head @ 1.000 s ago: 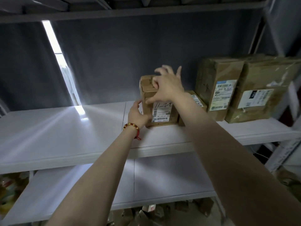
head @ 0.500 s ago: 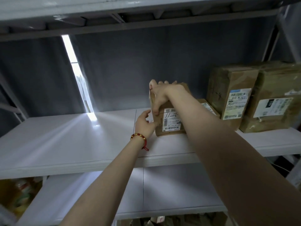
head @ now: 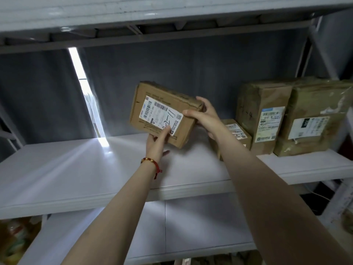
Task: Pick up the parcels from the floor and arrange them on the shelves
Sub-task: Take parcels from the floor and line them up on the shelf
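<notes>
My right hand [head: 205, 116]: grips the right end of the brown parcel [head: 166, 111], thumb on the front face, fingers curled behind.

My left hand [head: 155, 142]: holds the parcel's lower edge from beneath, thumb pressed on the white label [head: 159, 117]; red beaded bracelet [head: 150, 162] at the wrist.

Brown parcel: centre of frame, tilted, label facing me, held above the white shelf [head: 66, 169] and clear of it.

Right of centre, on the same shelf: a small parcel [head: 238, 133], partly hidden behind my right wrist; a tall parcel [head: 264, 111] and a wide parcel [head: 315, 121] standing side by side, each labelled on the front.

Lower frame: a second shelf [head: 191, 226], white.

Top of frame: underside of an upper shelf [head: 133, 10].
</notes>
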The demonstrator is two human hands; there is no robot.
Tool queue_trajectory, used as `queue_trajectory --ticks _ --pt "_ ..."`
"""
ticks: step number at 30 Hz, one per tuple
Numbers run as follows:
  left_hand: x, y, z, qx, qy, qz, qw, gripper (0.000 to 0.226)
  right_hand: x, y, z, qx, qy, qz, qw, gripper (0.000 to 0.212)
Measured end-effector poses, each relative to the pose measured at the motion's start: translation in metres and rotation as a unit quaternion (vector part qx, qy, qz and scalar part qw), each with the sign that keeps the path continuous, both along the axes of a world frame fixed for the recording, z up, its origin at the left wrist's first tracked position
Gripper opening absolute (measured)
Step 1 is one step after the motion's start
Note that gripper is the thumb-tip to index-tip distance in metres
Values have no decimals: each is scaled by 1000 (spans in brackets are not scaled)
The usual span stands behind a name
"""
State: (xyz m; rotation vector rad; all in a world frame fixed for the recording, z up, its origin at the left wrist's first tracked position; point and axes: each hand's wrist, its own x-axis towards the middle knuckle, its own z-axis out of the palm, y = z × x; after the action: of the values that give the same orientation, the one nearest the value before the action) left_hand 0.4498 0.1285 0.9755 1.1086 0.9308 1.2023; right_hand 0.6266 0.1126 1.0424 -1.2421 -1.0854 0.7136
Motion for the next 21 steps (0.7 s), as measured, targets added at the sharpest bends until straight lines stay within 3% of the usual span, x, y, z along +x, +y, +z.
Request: queue_trajectory --ticks 3,8,11,16,21 --pt "8 1 3 43 -32 23 998 63 12 -4 -22 -61 -90 -14 994 78" --pt "10 14 -24 145 174 45 973 82 30 -14 -37 -139 -257 -50 955 66" --pt "24 9 -33 165 225 39 960 79 30 -18 -45 -129 -262 -85 953 59" --pt "39 10 -44 164 225 40 960 62 31 -21 -59 -87 -258 -171 947 40" --pt "52 10 -48 178 262 51 947 62 29 -31 -79 -14 -255 -307 917 36"
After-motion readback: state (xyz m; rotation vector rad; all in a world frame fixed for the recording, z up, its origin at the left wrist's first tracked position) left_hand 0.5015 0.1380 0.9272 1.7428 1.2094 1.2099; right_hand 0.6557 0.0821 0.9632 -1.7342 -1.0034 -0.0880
